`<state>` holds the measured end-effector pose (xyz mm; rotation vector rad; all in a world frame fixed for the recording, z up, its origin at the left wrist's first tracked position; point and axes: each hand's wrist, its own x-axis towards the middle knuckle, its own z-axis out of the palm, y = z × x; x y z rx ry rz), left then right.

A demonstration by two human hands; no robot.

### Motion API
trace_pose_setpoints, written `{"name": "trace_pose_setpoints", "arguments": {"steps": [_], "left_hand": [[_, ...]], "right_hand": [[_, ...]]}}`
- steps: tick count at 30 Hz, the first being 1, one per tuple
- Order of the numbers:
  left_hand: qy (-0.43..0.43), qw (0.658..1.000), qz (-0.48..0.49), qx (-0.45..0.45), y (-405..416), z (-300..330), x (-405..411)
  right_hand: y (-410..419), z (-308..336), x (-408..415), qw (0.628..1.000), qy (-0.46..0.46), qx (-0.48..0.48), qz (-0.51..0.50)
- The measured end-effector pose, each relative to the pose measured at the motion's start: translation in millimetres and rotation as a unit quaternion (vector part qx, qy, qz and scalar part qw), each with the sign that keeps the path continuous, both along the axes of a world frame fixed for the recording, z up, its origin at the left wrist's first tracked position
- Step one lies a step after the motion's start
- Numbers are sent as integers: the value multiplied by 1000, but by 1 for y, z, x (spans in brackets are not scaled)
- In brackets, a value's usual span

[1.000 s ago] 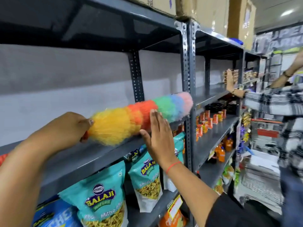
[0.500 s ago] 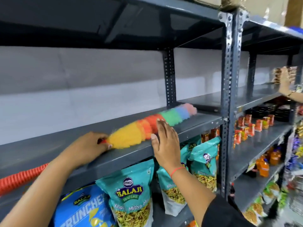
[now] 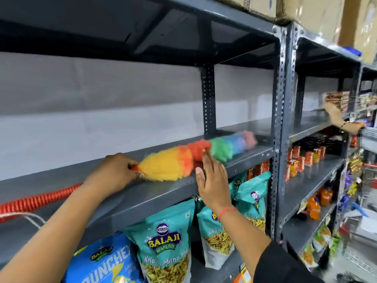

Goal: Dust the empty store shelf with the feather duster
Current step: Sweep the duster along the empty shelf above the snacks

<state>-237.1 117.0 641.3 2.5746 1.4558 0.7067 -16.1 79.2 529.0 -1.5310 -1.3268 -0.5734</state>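
A rainbow feather duster [image 3: 189, 156] lies along the empty grey metal shelf [image 3: 142, 193], its pink tip blurred near the right upright post. My left hand [image 3: 114, 172] is shut on the duster where the yellow fluff meets the handle. The handle's red ribbed part [image 3: 36, 201] trails left behind my wrist. My right hand [image 3: 212, 180] rests open on the shelf's front edge, fingers up against the orange and green fluff.
Teal and blue snack bags [image 3: 169, 248] hang under the shelf. A perforated grey post [image 3: 282, 123] bounds it on the right. Beyond are shelves with small red packs [image 3: 302, 160] and orange bottles [image 3: 314, 207]. Another person's hand [image 3: 334, 113] reaches in at far right. Cardboard boxes [image 3: 306, 11] sit on top.
The duster has swept down onto the shelf and along it toward the right post. My view turned left, so the other person is mostly out of frame. My right hand stays on the edge.
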Motion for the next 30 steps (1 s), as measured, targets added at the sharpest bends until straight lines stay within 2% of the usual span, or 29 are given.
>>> {"name": "trace_pose_setpoints", "arguments": {"steps": [2,4,7,9,12,15,19,21,24,27,30], "left_hand": [[-5,998,55,44,4,0,4],[-25,995,67,71,4,0,10],[-52,998,-2,32,8,0,17],[3,999,-38,-8,11,0,17],[43,999,0,11,19,2,17],[27,993,83,85,18,2,22],[-30,997,21,64,15,1,22],[30,999,-3,35,20,0,17],[76,995,50,50,26,-1,17],[60,987,101,111,25,-2,22],[17,995,51,88,22,-6,18]], "right_hand": [[0,1,0,1000,-8,-6,0],[1,0,1,1000,-12,-7,1],[4,-2,3,1000,-14,2,3],[5,-3,3,1000,-18,12,0],[6,-4,3,999,-24,24,-2],[8,-3,3,999,-27,37,-4],[10,-5,4,999,-25,43,-2],[10,-5,4,999,-27,41,-8],[10,-4,4,999,-29,32,-16],[9,-4,3,999,-27,24,-18],[8,-3,3,999,-30,20,-17]]}}
